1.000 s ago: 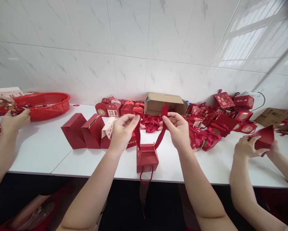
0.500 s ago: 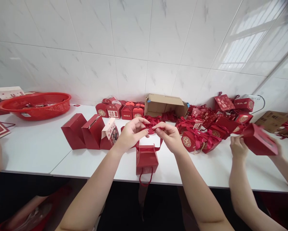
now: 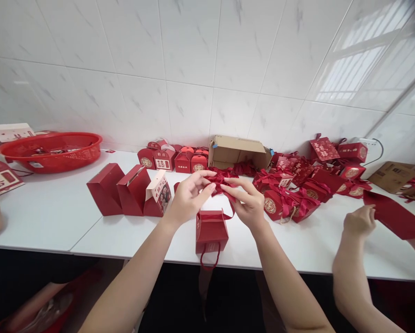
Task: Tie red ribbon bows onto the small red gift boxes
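A small red gift box [image 3: 211, 231] stands at the near edge of the white table [image 3: 54, 217], a cord loop hanging off its front. Just above it, my left hand [image 3: 188, 196] and my right hand [image 3: 248, 201] pinch the two ends of a red ribbon [image 3: 221, 187] that runs down to the box top. The fingers of both hands are closed on the ribbon, and the ribbon is crossed between them.
Three red boxes [image 3: 127, 189] stand left of my hands. A brown carton [image 3: 238, 150] and a heap of finished red boxes [image 3: 297, 185] lie behind and to the right. A red basket [image 3: 51, 152] sits far left. Another person's hand [image 3: 360, 222] holds a flat red box [image 3: 394, 215] at right.
My hands came down and together from holding the ribbon ends raised and apart, now crossing them over the box. The person at right turned and flattened their red box; the left person's hands withdrew.
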`<state>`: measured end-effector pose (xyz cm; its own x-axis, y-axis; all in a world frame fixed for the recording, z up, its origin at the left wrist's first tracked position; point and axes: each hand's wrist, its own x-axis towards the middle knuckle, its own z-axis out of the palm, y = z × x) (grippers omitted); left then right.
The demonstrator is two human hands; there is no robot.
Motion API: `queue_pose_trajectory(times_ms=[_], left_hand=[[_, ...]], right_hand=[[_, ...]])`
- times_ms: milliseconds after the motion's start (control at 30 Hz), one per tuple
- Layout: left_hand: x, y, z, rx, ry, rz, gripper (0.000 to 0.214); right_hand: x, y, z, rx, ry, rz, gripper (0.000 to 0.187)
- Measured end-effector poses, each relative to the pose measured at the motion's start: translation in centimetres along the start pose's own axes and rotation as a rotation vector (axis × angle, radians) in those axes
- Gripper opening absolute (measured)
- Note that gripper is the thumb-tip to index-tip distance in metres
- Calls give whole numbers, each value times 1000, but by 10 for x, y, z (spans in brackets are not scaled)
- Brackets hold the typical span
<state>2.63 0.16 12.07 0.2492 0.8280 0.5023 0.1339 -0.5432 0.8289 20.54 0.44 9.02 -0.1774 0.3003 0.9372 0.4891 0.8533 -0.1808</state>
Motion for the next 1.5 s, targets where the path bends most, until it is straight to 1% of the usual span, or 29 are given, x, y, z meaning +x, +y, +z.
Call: queue_pose_trajectory(times_ms=[67, 133, 167, 200, 267, 300, 367, 400, 467, 500, 600, 667, 733, 800, 833, 867, 900, 933, 967, 1033, 1100, 1167, 1233, 1300, 1367, 1433, 1500], left_hand=[[-3, -8, -1, 307, 139, 216, 31], [-8, -19, -7, 526, 275, 401, 28], [-13, -26, -11, 592, 347, 453, 26], [-18, -33, -17, 640, 420, 472, 24], [-34, -48, -31, 701, 532, 429, 20], [-44, -57, -39, 721, 546, 378, 19], [-67, -77, -55, 791, 521, 268, 16], [-78, -88, -62, 838, 494, 221, 14], [-100, -111, -73, 902, 410, 133, 14], [-109, -123, -76, 917, 398, 82, 15], [-127, -150, -76, 903, 360, -27, 18], [-131, -158, -72, 876, 314, -61, 17], [-129, -157, -66, 876, 300, -62, 17], [-124, -149, -61, 917, 363, -44, 18], [-120, -143, -57, 927, 407, -32, 18], [-116, -136, -53, 912, 440, -20, 18], [-111, -128, -48, 864, 453, -13, 17], [-107, -120, -42, 785, 438, -16, 16], [-102, -113, -36, 684, 396, -27, 15], [-92, -99, -22, 499, 277, -76, 13], [-83, -91, -8, 378, 164, -133, 15], [-77, -87, 2, 316, 84, -168, 17], [-75, -88, 9, 303, 48, -174, 19], [-74, -89, 13, 318, 41, -167, 22], [-75, -90, 14, 332, 39, -162, 22], [-76, -91, 13, 340, 33, -159, 21], [-76, -91, 12, 345, 28, -156, 21]], right_hand=[[-7, -3, 0, -7, 92, 93, 28], [-20, -5, -1, -24, 187, 206, 25], [-29, -4, -3, -31, 224, 268, 23], [-41, -3, -6, -34, 254, 337, 20], [-70, 3, -14, -34, 286, 523, 16], [-86, 8, -19, -39, 297, 647, 18], [-119, 16, -29, -86, 291, 947, 28], [-133, 19, -34, -109, 282, 1020, 31], [-156, 23, -42, -140, 261, 1117, 34], [-165, 24, -44, -146, 252, 1140, 35], [-180, 23, -46, -145, 215, 1206, 37], [-185, 23, -44, -138, 189, 1232, 38], [-185, 24, -43, -142, 184, 1244, 40], [-179, 25, -42, -151, 217, 1220, 44], [-173, 25, -42, -144, 229, 1183, 45], [-166, 24, -40, -123, 222, 1132, 44], [-159, 23, -37, -82, 184, 1069, 40], [-150, 21, -34, -27, 117, 1004, 35], [-142, 18, -29, 36, 32, 946, 30], [-128, 13, -18, 148, -126, 875, 27], [-120, 7, -5, 218, -192, 848, 27], [-115, 2, 5, 250, -211, 837, 29], [-112, -2, 11, 261, -258, 816, 37], [-110, -5, 14, 256, -346, 786, 45], [-109, -7, 15, 235, -414, 781, 48], [-108, -8, 15, 217, -438, 800, 47], [-108, -8, 16, 203, -434, 805, 47]])
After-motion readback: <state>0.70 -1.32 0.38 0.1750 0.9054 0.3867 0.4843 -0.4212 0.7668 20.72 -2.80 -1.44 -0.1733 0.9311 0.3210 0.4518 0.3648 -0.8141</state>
